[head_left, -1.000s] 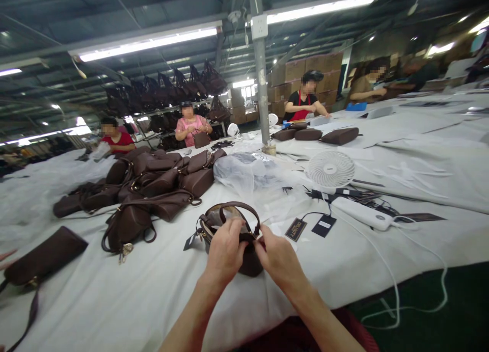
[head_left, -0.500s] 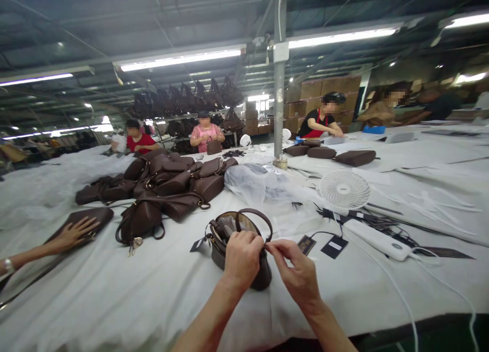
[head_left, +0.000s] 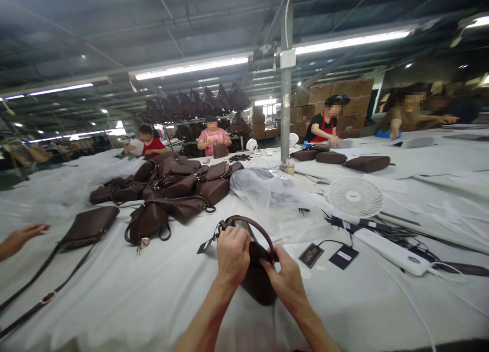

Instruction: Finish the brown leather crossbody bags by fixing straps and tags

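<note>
A small dark brown handbag (head_left: 258,285) stands tilted on the white-covered table in front of me. Its top edge is drawn together, and the looped handle (head_left: 263,231) arches above. My left hand (head_left: 234,254) is closed over the top edge at the far left end, its fingertips partly hidden. On the other side, my right hand (head_left: 286,276) pinches the bag's side by the handle's base. A black hang tag (head_left: 206,245) dangles past my left hand. Two more tags, one with gold lettering (head_left: 311,255) and one plain black (head_left: 344,256), lie right of my right hand.
Brown handbags (head_left: 179,184) are heaped at the left, with a strapped bag (head_left: 89,225) nearer, beside a co-worker's hand (head_left: 26,236). A white fan (head_left: 354,196), a white power strip (head_left: 393,251) and its cords lie right. Clear plastic (head_left: 263,186) and a post (head_left: 286,97) stand ahead.
The bag's mouth, which showed its pale lining, has drawn together, and the bag is turned and tilted. My right hand has moved onto its side. The co-worker's hand has lifted off the left bag.
</note>
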`<state>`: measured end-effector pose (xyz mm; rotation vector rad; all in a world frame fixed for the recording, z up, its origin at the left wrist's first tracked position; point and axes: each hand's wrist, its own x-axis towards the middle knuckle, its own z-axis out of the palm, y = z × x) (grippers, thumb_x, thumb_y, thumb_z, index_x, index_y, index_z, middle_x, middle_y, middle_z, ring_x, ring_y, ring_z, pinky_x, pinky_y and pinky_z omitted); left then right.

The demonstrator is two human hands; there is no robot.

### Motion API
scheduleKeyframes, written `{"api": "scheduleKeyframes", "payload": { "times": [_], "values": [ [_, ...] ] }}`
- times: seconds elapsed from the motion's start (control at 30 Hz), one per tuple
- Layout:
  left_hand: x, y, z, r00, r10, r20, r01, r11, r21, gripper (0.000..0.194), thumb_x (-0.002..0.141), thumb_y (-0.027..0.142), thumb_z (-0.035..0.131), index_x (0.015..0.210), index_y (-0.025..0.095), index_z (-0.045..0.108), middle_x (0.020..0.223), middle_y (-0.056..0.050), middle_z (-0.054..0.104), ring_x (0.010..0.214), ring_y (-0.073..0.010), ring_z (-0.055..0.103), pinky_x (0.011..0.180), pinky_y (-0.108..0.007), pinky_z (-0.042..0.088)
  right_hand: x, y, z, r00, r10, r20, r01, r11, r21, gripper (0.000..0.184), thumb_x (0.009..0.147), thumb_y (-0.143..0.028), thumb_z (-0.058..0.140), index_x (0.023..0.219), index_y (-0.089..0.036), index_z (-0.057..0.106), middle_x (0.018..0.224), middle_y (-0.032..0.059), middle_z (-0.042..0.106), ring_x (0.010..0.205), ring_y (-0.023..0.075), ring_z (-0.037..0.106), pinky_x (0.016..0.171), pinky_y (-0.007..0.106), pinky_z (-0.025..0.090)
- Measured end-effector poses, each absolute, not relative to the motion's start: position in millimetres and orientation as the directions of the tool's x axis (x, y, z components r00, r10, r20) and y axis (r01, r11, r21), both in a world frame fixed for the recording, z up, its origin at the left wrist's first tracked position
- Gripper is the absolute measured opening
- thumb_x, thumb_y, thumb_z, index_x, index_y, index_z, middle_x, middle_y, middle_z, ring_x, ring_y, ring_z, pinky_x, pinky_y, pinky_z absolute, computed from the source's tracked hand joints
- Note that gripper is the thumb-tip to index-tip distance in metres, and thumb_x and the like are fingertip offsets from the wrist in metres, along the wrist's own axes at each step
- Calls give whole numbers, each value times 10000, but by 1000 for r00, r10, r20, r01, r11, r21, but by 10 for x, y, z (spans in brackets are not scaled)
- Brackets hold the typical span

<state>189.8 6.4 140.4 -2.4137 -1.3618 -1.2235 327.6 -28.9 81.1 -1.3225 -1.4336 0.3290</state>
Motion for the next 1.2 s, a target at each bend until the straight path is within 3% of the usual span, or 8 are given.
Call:
{"api": "scheduleKeyframes", "payload": {
  "times": [0.33,0.5,0.57,0.67,0.73,0.87,1.03,1.2],
  "values": [
    [1650,134,1536,-87,678,730,604,-546,580,177,856,233,526,683,201,544,876,-38,574,906,-209,500,866,-376,398,3818,-550,834,129,883,451,523,326,-788,105,818,-338,553,827,-233,553,716,7,611,689,197,583,652,308,479],
    [1609,86,1450,129,883,451,320,-467,824,133,829,244,522,712,181,534,934,-38,623,881,-181,550,790,-305,427,4271,-391,905,98,905,414,636,263,-726,152,814,-348,532,895,-224,567,764,19,636,700,202,600,659,325,504],
    [1631,83,1353,207,913,351,249,-396,884,136,837,262,522,732,179,543,924,-40,646,886,-183,559,789,-298,427,4319,-315,993,58,869,491,748,289,-598,206,811,-287,494,976,-200,581,890,65,654,816,232,620,749,375,517],
    [1616,94,1233,261,906,332,126,-373,919,79,816,255,581,794,180,570,1037,-54,653,986,-204,553,859,-313,421,4128,-323,1157,-26,731,682,872,349,-342,349,818,-169,430,1132,-168,582,1112,132,606,1055,274,569,917,440,470],
    [1553,98,1185,346,876,335,-7,-355,935,187,764,237,664,933,184,605,1131,-72,633,1052,-224,544,899,-325,418,3877,-406,1268,-104,672,734,886,397,-238,368,845,-133,410,1165,-185,585,1098,122,597,1041,256,569,922,418,472],
    [1361,90,1121,537,779,323,-258,-212,942,443,751,263,722,1168,174,601,1209,-120,605,1106,-255,551,904,-337,434,3422,-555,1420,-240,723,648,834,495,-244,347,863,-256,536,1205,-210,571,983,90,612,918,234,600,831,362,522],
    [1219,142,1000,602,735,313,-322,-136,937,301,766,230,718,1062,185,696,1358,-111,538,1241,-282,488,1035,-390,366,3277,-504,1359,-311,740,596,829,518,-210,351,905,-218,498,1249,-210,567,970,84,633,906,215,610,824,347,528],
    [1254,277,910,555,784,278,-333,-97,938,201,709,171,746,908,191,758,1228,-94,626,1152,-269,549,1013,-390,399,3281,-444,1275,-330,667,668,838,533,-118,306,941,-216,461,1200,-191,622,930,89,663,875,194,633,811,305,531]
  ]
}}
